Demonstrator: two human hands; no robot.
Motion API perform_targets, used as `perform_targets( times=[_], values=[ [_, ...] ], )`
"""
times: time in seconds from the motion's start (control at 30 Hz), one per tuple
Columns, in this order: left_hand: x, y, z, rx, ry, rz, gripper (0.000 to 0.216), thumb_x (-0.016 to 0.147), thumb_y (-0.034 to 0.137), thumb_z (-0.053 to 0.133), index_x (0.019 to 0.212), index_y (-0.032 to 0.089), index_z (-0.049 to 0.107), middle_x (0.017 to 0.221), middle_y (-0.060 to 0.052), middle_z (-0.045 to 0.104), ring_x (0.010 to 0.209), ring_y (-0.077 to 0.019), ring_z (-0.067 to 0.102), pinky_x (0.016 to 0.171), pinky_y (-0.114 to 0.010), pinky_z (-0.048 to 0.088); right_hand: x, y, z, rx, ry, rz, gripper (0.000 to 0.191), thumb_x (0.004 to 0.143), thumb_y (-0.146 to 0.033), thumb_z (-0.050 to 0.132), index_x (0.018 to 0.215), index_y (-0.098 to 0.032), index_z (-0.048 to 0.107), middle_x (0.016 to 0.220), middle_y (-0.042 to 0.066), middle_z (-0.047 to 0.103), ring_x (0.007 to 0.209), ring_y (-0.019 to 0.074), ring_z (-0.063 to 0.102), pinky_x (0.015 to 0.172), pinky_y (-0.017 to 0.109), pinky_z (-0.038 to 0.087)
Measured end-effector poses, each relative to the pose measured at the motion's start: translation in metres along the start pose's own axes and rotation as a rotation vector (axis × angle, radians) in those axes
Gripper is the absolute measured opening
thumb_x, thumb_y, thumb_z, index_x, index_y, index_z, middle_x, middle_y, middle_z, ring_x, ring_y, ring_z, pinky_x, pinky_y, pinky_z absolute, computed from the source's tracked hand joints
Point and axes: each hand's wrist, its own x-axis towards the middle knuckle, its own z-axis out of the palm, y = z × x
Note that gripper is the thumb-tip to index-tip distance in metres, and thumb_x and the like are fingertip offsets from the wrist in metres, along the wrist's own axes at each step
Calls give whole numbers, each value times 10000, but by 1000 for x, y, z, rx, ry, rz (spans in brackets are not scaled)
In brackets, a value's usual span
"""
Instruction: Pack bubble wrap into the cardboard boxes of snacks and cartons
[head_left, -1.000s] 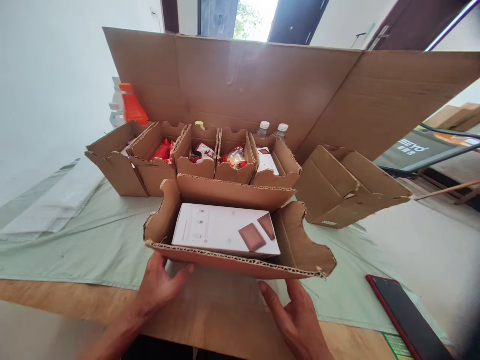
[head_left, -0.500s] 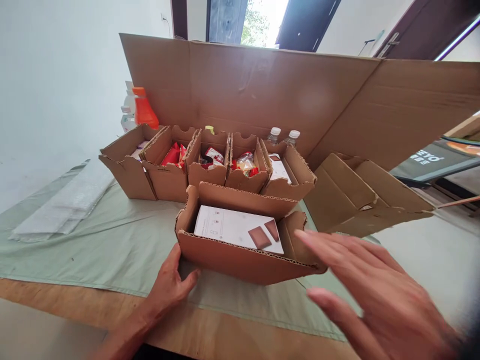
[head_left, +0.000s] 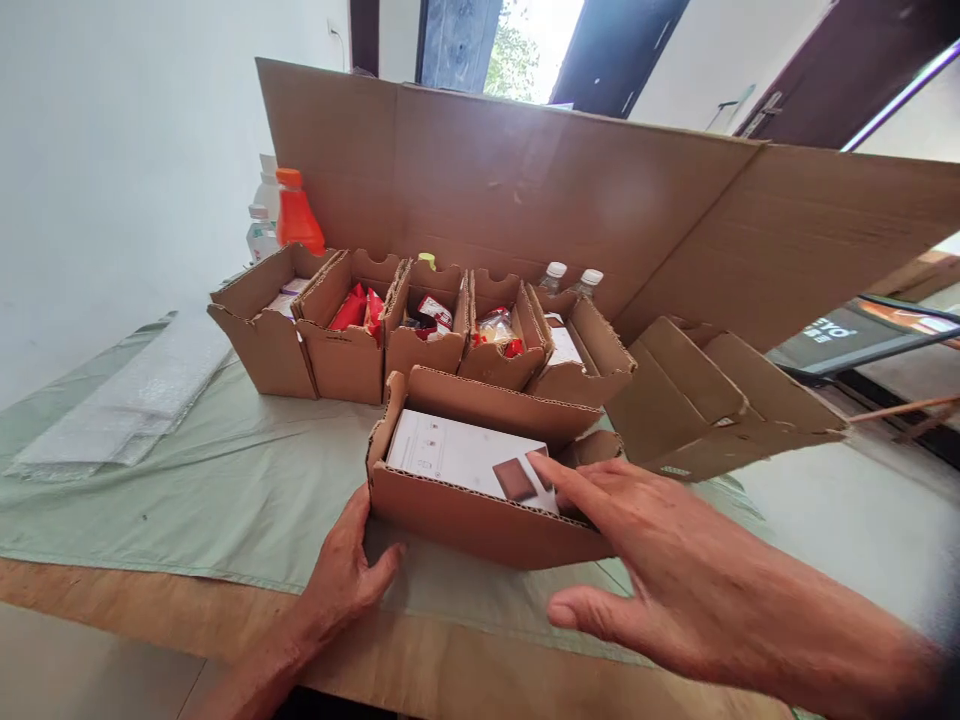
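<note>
A small cardboard bin (head_left: 480, 525) with notched ends stands in front of me, holding a white carton (head_left: 457, 450) printed with brown squares. My left hand (head_left: 349, 565) rests by the bin's left end, its fingertips partly hidden and its thumb spread away in front. Over the bin's right end reaches my right hand (head_left: 637, 560), open, with the index finger at the right end of the white carton and the thumb held apart in front. Whether that finger presses on the carton I cannot tell.
Behind stands a row of several cardboard bins (head_left: 349, 370) with red snack packets (head_left: 360, 308) and cartons. Bubble wrap (head_left: 142, 400) lies left; empty cardboard bins (head_left: 720, 390) lie right. An orange bottle (head_left: 298, 215) and clear bottles (head_left: 553, 275) stand before a tall cardboard panel (head_left: 510, 170).
My right hand has moved left and inward, from beside the bin's right end to over it and the white carton. My left hand stays at the left end.
</note>
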Motion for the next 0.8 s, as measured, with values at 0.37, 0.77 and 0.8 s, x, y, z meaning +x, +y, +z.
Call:
perform_targets(
  times=[0.37, 0.77, 0.8],
  values=[
    [-7, -7, -3, -36, 124, -131, 662, 877, 397, 635, 1476, 206, 424, 1375, -157, 632, 1265, -324, 624, 1079, -524, 501, -95, 11, 95, 8, 697, 332, 342, 982, -348, 581, 1310, -252, 593, 1126, 61, 736, 997, 234, 711, 823, 346, 575],
    [30, 4, 10, -134, 38, -99, 503, 906, 349, 578, 1385, 208, 519, 1218, -108, 705, 1055, -240, 707, 928, -399, 578, -17, 32, 171, 463, 645, 491, 331, 985, -406, 486, 1200, -182, 601, 994, 101, 739, 803, 221, 696, 617, 308, 560],
    [33, 2, 11, -123, 28, -99, 555, 897, 334, 578, 1430, 208, 492, 1277, -123, 689, 1104, -255, 699, 976, -430, 563, -18, 37, 178, 428, 604, 479, 330, 981, -384, 474, 1207, -181, 603, 988, 97, 746, 818, 229, 707, 658, 330, 577]
  ],
)
